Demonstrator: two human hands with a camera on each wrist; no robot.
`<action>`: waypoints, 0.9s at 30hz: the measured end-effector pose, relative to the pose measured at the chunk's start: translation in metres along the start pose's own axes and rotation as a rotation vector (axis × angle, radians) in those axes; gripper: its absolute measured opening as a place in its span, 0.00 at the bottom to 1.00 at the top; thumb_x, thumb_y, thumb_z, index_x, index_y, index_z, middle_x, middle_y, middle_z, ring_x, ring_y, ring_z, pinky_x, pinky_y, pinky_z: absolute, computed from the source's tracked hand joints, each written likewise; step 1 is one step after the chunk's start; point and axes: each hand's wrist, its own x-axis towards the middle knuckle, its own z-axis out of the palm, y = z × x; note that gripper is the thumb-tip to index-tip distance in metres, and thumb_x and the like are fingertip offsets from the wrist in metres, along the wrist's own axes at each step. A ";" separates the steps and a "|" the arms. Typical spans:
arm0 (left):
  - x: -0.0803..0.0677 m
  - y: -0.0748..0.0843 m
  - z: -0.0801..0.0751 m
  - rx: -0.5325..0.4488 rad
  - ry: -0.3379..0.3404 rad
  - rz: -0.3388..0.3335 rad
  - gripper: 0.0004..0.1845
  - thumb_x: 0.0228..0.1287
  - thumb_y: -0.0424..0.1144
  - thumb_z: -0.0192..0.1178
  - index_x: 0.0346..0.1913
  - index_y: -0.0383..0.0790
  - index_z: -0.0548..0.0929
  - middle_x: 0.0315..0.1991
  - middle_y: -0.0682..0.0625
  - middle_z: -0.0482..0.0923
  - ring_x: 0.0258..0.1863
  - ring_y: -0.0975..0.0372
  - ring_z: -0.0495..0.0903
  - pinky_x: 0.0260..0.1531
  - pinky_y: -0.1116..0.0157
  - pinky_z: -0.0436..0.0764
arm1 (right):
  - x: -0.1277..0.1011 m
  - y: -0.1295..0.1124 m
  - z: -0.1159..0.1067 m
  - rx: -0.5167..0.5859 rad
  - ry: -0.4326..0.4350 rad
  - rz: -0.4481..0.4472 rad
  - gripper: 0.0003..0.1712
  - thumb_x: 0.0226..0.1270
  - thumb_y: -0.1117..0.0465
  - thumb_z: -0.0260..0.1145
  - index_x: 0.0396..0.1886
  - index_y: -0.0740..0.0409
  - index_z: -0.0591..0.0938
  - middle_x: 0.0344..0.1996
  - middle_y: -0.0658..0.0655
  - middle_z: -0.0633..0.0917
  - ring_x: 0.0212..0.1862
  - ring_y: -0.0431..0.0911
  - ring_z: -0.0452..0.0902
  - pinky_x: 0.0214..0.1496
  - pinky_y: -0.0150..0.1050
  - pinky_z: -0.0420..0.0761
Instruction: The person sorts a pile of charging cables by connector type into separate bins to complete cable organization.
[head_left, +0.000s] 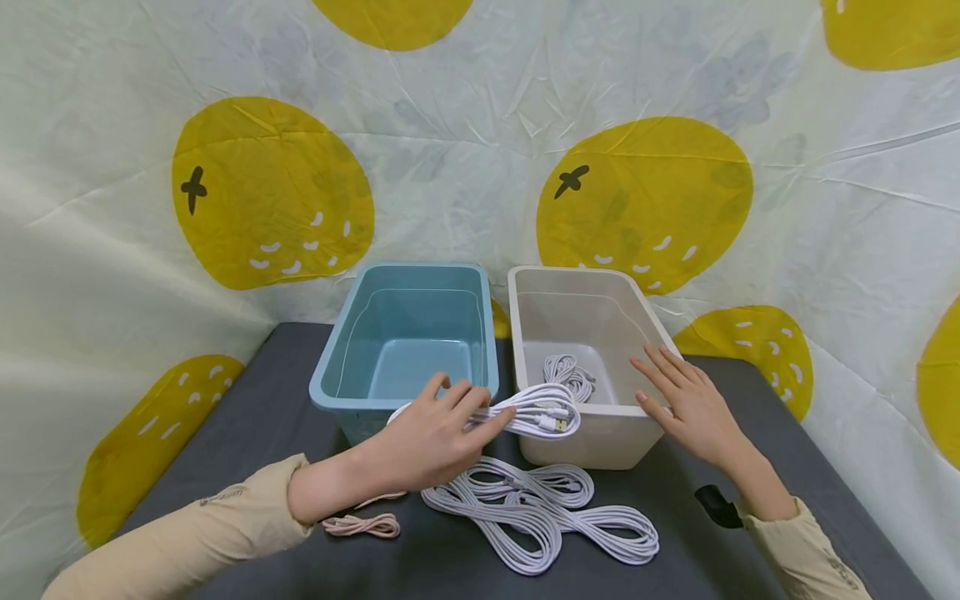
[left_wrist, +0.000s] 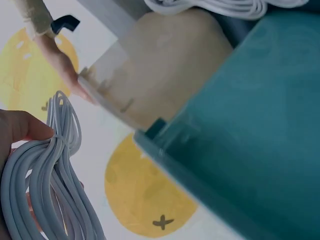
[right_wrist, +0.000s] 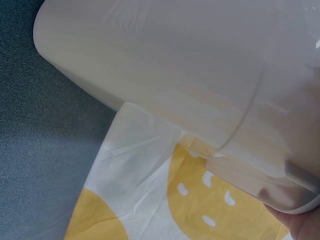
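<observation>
My left hand (head_left: 427,437) grips a coiled white USB cable (head_left: 546,410), its plug end toward the right, above the front rims of the two bins. In the left wrist view, the thumb presses on the coiled cable (left_wrist: 55,145) where its loops are gathered. My right hand (head_left: 693,408), fingers straight and spread, is at the right rim of the beige bin (head_left: 581,442). In the right wrist view, only part of that hand (right_wrist: 302,225) shows, right at the rim. Inside the beige bin lies another coiled white cable (head_left: 567,375).
A blue bin (head_left: 427,362) stands left of the beige one. In front of them, several coiled white cables (head_left: 517,521) lie on the dark table (head_left: 277,425), with a pink cable (head_left: 363,525) to their left. A patterned curtain (head_left: 450,183) hangs behind.
</observation>
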 end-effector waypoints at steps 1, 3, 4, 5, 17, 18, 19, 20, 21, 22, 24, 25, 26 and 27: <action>0.001 -0.002 -0.002 -0.001 -0.002 -0.004 0.21 0.56 0.43 0.49 0.55 0.47 0.73 0.38 0.48 0.71 0.33 0.58 0.70 0.36 0.58 0.69 | 0.000 0.000 0.000 0.000 -0.001 0.001 0.29 0.64 0.48 0.51 0.64 0.52 0.64 0.66 0.60 0.60 0.66 0.59 0.54 0.61 0.55 0.54; 0.005 -0.007 -0.004 0.000 0.000 -0.010 0.22 0.54 0.43 0.51 0.55 0.47 0.73 0.38 0.48 0.71 0.33 0.58 0.69 0.37 0.57 0.69 | 0.000 0.000 0.000 0.000 -0.002 0.004 0.30 0.64 0.48 0.51 0.65 0.51 0.64 0.66 0.60 0.60 0.66 0.59 0.54 0.61 0.55 0.54; 0.007 -0.010 -0.005 0.002 0.004 -0.013 0.22 0.54 0.43 0.52 0.55 0.47 0.73 0.38 0.48 0.71 0.33 0.58 0.69 0.37 0.57 0.69 | 0.000 0.000 0.000 0.001 -0.003 0.006 0.29 0.64 0.49 0.51 0.64 0.52 0.64 0.66 0.60 0.60 0.66 0.59 0.54 0.61 0.55 0.54; 0.009 -0.012 -0.005 0.006 0.011 -0.017 0.22 0.53 0.43 0.52 0.54 0.47 0.73 0.38 0.48 0.71 0.33 0.58 0.69 0.37 0.57 0.69 | 0.000 0.000 0.000 0.002 -0.003 0.010 0.29 0.64 0.49 0.52 0.64 0.52 0.64 0.66 0.60 0.60 0.66 0.59 0.54 0.61 0.55 0.54; 0.034 -0.033 -0.005 0.016 0.046 -0.044 0.20 0.55 0.39 0.51 0.53 0.48 0.75 0.37 0.48 0.71 0.32 0.59 0.68 0.35 0.59 0.65 | 0.000 0.001 0.000 0.005 -0.001 0.001 0.29 0.64 0.49 0.52 0.63 0.53 0.65 0.66 0.61 0.61 0.66 0.58 0.54 0.59 0.56 0.55; 0.036 -0.035 -0.004 0.013 0.045 -0.048 0.20 0.55 0.39 0.51 0.53 0.48 0.75 0.37 0.48 0.71 0.33 0.59 0.68 0.34 0.59 0.65 | 0.000 0.001 0.000 0.004 -0.001 0.000 0.29 0.64 0.49 0.51 0.64 0.53 0.65 0.66 0.61 0.61 0.67 0.58 0.54 0.59 0.56 0.55; 0.039 -0.036 -0.004 0.011 0.044 -0.053 0.20 0.55 0.39 0.51 0.53 0.49 0.75 0.36 0.48 0.71 0.33 0.59 0.68 0.34 0.59 0.65 | 0.000 0.001 0.000 0.003 -0.002 -0.001 0.29 0.64 0.49 0.51 0.64 0.53 0.65 0.66 0.61 0.61 0.67 0.58 0.54 0.60 0.56 0.55; 0.041 -0.038 -0.003 0.009 0.045 -0.057 0.20 0.55 0.39 0.51 0.53 0.48 0.75 0.36 0.48 0.71 0.33 0.59 0.68 0.34 0.60 0.64 | 0.000 0.001 0.000 0.005 -0.004 0.000 0.29 0.64 0.49 0.51 0.64 0.53 0.65 0.66 0.61 0.60 0.67 0.58 0.54 0.60 0.56 0.55; 0.044 -0.039 -0.002 0.006 0.047 -0.062 0.19 0.55 0.39 0.51 0.53 0.48 0.75 0.36 0.48 0.71 0.33 0.59 0.68 0.33 0.60 0.64 | 0.000 0.001 0.000 0.005 -0.006 0.000 0.29 0.64 0.49 0.51 0.64 0.53 0.64 0.66 0.61 0.60 0.67 0.58 0.54 0.61 0.55 0.54; 0.046 -0.041 -0.001 0.004 0.050 -0.067 0.19 0.56 0.39 0.51 0.52 0.48 0.75 0.36 0.48 0.71 0.32 0.59 0.68 0.33 0.60 0.64 | 0.000 0.001 -0.001 0.004 -0.008 0.002 0.29 0.64 0.48 0.51 0.64 0.53 0.64 0.66 0.61 0.60 0.67 0.58 0.54 0.61 0.55 0.54; 0.052 -0.044 0.001 0.007 0.057 -0.075 0.19 0.56 0.39 0.50 0.52 0.48 0.76 0.36 0.48 0.71 0.32 0.59 0.68 0.32 0.60 0.63 | 0.000 0.002 -0.001 0.003 -0.009 0.004 0.29 0.64 0.48 0.51 0.64 0.53 0.64 0.66 0.61 0.60 0.67 0.59 0.54 0.61 0.55 0.54; 0.054 -0.045 0.002 0.010 0.058 -0.078 0.19 0.56 0.38 0.50 0.52 0.48 0.76 0.36 0.48 0.71 0.32 0.59 0.69 0.32 0.60 0.63 | 0.000 0.002 -0.001 0.002 -0.010 0.004 0.29 0.64 0.48 0.51 0.64 0.53 0.64 0.66 0.61 0.60 0.67 0.59 0.54 0.61 0.55 0.54; 0.057 -0.046 0.003 0.010 0.058 -0.079 0.19 0.56 0.38 0.49 0.52 0.48 0.76 0.35 0.48 0.71 0.32 0.59 0.68 0.32 0.60 0.62 | 0.000 0.002 -0.001 0.001 -0.010 0.004 0.29 0.64 0.48 0.50 0.64 0.53 0.64 0.66 0.61 0.60 0.67 0.59 0.54 0.61 0.55 0.54; 0.059 -0.048 0.004 0.012 0.058 -0.081 0.19 0.56 0.38 0.49 0.52 0.48 0.76 0.35 0.48 0.71 0.31 0.59 0.68 0.31 0.61 0.62 | 0.000 0.002 -0.001 0.000 -0.010 0.004 0.29 0.64 0.48 0.50 0.64 0.53 0.64 0.66 0.61 0.61 0.67 0.59 0.54 0.61 0.55 0.54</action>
